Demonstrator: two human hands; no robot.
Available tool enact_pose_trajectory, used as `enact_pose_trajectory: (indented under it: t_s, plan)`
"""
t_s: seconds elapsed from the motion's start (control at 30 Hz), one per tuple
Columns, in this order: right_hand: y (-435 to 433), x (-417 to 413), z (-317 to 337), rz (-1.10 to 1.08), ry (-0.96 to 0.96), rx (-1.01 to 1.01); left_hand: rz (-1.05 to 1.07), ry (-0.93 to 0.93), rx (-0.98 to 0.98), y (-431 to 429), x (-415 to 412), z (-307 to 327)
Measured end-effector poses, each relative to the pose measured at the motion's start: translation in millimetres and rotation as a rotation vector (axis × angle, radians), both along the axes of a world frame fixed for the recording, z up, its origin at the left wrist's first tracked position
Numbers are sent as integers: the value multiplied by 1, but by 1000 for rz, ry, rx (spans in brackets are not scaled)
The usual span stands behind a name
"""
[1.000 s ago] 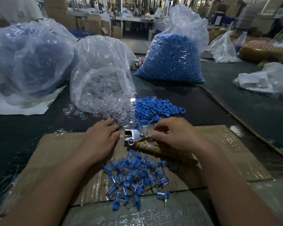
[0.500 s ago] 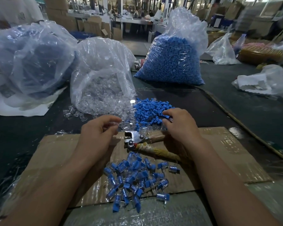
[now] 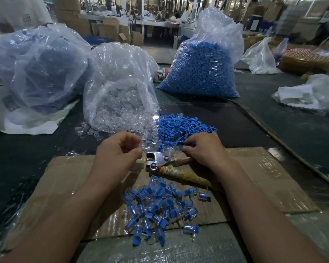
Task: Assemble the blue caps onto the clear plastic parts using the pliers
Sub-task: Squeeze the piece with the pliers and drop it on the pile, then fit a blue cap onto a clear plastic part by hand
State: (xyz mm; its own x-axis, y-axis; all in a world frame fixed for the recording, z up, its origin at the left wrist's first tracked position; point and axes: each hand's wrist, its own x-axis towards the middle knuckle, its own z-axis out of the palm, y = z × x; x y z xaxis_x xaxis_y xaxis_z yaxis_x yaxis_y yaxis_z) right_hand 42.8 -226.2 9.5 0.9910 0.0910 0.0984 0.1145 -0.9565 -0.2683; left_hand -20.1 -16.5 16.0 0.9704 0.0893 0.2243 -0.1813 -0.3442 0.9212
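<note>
Your left hand [image 3: 118, 150] is raised just above the cardboard sheet [image 3: 65, 177], at the near edge of the clear plastic parts [image 3: 122, 114] that spill out of their open bag. Its fingers are curled, with thumb and forefinger drawn close together. Clear on clear is hard to read there, so I cannot tell whether a part sits between them.

Your right hand [image 3: 203, 149] reaches into the near edge of the loose blue caps [image 3: 180, 126] heaped on the table [image 3: 17, 149]. Its fingers are bent down and pinch narrowly on a cap.

The pliers [image 3: 160, 160] lie flat on the cardboard between your hands, with neither hand gripping them. The metal head points toward your left hand, and the tape-wrapped handles run back under your right wrist.

Just in front of the pliers, nearer to you, is the pile of assembled parts [image 3: 160, 205], clear bodies with blue caps fitted. It spreads over the front edge of the cardboard.

Farther back on the table stands a full bag of blue caps [image 3: 201, 67]. A large bag [image 3: 36, 65] sits well to the left.
</note>
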Motion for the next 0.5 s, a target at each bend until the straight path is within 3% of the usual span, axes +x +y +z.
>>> enact_pose_trajectory:
  t_s: [0.27, 0.5]
  plan:
    - [3, -6, 2, 43, -55, 30, -17, 36, -75, 1, 0, -1]
    - [9, -19, 10, 119, -201, 329, -35, 107, -127, -1, 2, -2]
